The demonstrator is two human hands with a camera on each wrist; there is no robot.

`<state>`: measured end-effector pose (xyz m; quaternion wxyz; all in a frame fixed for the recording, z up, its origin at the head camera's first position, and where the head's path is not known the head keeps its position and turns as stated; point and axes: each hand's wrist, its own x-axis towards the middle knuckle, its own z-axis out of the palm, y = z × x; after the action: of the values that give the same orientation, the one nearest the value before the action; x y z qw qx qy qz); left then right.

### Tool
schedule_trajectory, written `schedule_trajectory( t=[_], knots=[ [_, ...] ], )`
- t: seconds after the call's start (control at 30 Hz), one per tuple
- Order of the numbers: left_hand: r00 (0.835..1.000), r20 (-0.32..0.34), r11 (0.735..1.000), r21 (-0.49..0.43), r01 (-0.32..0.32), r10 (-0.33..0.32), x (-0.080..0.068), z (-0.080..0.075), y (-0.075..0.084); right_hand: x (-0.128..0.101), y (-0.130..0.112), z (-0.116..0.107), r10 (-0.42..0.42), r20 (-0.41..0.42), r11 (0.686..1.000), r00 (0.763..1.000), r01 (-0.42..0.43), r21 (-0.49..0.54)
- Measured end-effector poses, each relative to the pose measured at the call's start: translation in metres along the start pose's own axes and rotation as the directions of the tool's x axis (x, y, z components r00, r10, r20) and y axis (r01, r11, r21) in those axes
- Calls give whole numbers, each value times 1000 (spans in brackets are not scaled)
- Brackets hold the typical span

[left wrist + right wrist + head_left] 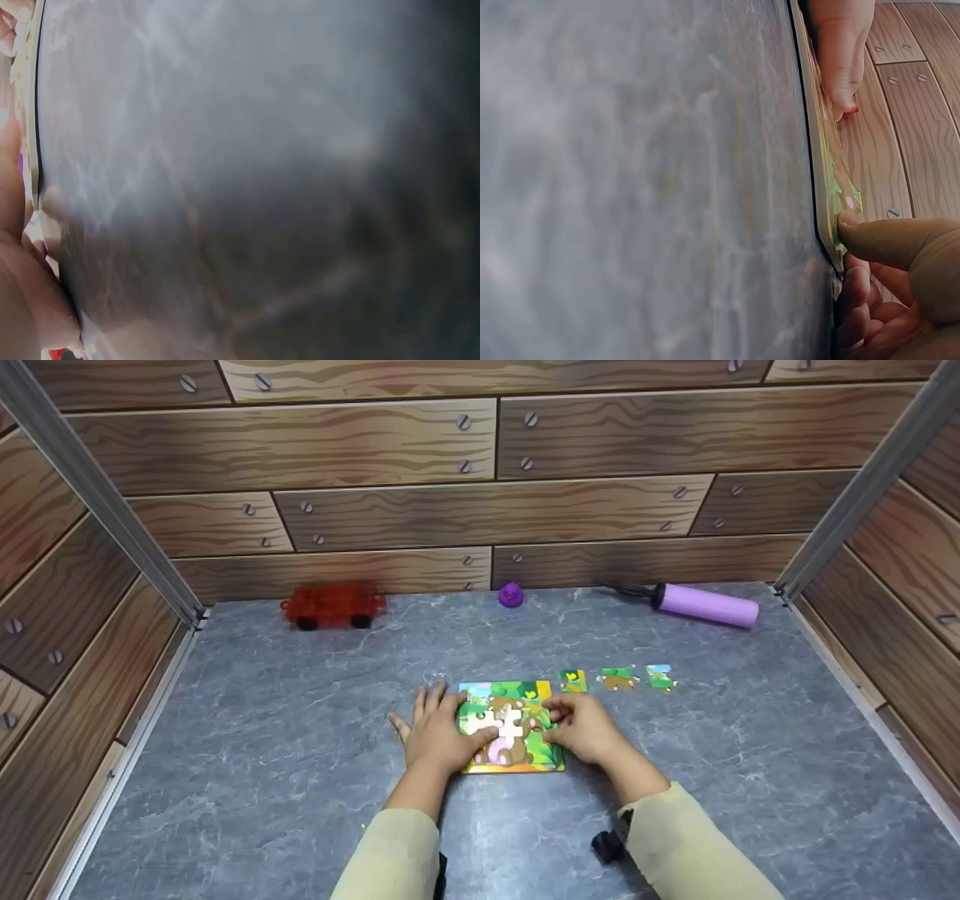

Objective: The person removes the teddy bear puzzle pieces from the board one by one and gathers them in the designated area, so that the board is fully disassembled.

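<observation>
A grey marbled surface (300,750) fills the floor of a booth walled with wood-grain panels (495,510). Along its far edge a lilac cylinder with a dark hose (705,605) lies toward the far right corner, and a red toy car (332,606) sits toward the far left corner. Near the middle of the surface, a little toward the near edge, lies the puzzle board (512,726), a bright bear picture with a pale gap where pieces are missing. The left hand (433,733) lies flat on the board's left side, fingers spread and nearly straight, pressing it down rather than gripping it. The right hand (581,726) rests at the board's right edge with its fingers curled; in the right wrist view its thumb (885,241) presses against the board's rim, but I cannot tell whether it pinches a piece. Just past the board's far right corner, three loose puzzle pieces sit in a row, apart from each other: a yellow-green one (574,680), one with brown on green (618,679), and a blue-green one (661,677). A small purple toy (511,595) stands at the middle of the far edge.
</observation>
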<state>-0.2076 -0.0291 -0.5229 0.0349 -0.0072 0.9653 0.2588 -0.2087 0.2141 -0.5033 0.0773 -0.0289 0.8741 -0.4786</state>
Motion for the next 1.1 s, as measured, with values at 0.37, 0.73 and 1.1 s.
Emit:
schedule_trajectory(
  t=[0.37, 0.73, 1.1],
  knots=[
    [999, -28, 1000, -9, 20, -20, -1, 2, 3, -1, -2, 2, 1, -6, 1000, 1000, -1, 9],
    [999, -31, 1000, -6, 18, -18, -1, 0, 5, -1, -4, -1, -18, 11, 999, 1000, 18, 29],
    [999, -38, 1000, -10, 22, -22, 1, 6, 3, -4, 4, -15, -132, -27, 991, 991, 131, -12]
  ],
)
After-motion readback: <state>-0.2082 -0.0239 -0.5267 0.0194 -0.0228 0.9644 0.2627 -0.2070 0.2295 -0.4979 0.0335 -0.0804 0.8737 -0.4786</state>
